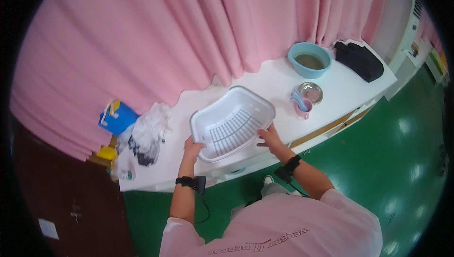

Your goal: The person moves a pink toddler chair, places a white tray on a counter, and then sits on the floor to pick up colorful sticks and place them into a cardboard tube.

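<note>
A white plastic basket [236,100] with a grey slotted bottom is in front of me at the table's near edge, tilted toward me. My left hand [192,150] grips its near left corner, thumb over the rim. At the near right corner, my right hand [270,139] holds the rim, with some fingers spread along it. Whether the basket rests on the table or is lifted slightly, I cannot tell. Right of it stand a pink cup [303,109] with light blue spoon-like utensils [297,98] in it and a shiny metal bowl [312,91].
The white table [189,100] backs onto a pink curtain [189,30]. Toward the far right are a light blue basin [309,72] of murky water and black cloth [359,61]. White plastic bags [151,127], a blue bag [119,116] and a bottle [124,175] lie left.
</note>
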### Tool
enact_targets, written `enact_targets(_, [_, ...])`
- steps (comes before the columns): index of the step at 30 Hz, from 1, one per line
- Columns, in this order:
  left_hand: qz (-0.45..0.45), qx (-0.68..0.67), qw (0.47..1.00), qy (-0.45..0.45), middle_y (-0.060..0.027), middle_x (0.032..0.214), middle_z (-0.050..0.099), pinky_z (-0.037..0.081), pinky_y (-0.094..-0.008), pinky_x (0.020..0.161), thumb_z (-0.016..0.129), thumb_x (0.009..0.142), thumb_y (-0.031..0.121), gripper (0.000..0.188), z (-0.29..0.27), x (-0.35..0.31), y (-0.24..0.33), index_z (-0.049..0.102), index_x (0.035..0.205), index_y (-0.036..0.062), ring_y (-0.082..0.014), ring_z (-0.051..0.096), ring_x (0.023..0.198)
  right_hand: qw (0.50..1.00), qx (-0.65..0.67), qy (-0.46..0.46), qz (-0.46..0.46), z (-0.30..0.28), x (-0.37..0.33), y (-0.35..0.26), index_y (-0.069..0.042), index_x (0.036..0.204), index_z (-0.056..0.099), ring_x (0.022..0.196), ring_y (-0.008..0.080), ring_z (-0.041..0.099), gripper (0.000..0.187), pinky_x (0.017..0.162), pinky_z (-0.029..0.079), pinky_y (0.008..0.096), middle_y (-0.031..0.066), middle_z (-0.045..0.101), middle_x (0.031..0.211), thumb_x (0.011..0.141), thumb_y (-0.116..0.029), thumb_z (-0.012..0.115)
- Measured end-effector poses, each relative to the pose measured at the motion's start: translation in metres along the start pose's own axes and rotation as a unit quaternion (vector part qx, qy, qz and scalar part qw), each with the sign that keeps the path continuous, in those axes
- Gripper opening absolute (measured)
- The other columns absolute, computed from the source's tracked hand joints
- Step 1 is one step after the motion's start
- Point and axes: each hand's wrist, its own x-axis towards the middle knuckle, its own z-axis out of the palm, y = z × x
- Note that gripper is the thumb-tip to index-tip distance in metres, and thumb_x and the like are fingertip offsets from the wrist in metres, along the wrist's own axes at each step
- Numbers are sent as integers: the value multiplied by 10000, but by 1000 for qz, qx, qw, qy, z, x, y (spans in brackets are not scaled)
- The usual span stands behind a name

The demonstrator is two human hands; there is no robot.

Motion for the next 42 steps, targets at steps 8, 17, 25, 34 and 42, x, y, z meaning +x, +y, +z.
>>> enact_targets(8, [7,23,1000,-2,-119,1047,662,516,-331,817,554,647,-90,541,-21,115,-23,574,1184,-30,-238,652,939,999,18,51,-3,41,62,-1,-264,1501,100,1171,376,474,858,781,559,542,143,334,1438,859,-193,664])
enact_targets(17, [117,215,964,101,-233,1371,465,308,-403,1108,638,750,12,761,-2,151,-24,302,1432,-28,-357,424,1305,994,36,101,14,18,24,6,-120,1511,236,1156,338,559,780,811,566,488,174,447,1392,905,-403,638])
enact_targets(25, [307,2,945,-113,-152,1143,567,497,-359,841,516,840,-24,327,43,107,73,503,1167,-2,-257,578,985,873,265,402,-81,-49,-226,129,-58,1332,471,955,247,647,437,773,568,406,112,607,1199,943,-246,540])
enact_targets(34, [52,-18,869,-492,-93,988,598,523,-295,571,485,867,4,204,260,-105,5,490,1061,67,-186,611,685,540,407,692,-252,22,-529,282,-71,1316,456,918,245,643,395,743,562,385,120,608,1157,942,-196,489])
enact_targets(42, [-84,95,812,-570,-101,1018,612,522,-333,591,495,857,95,271,385,-296,-97,506,1126,66,-247,620,720,316,489,768,-265,66,-682,446,-62,1286,465,982,306,625,400,813,540,448,136,601,1165,926,-227,524])
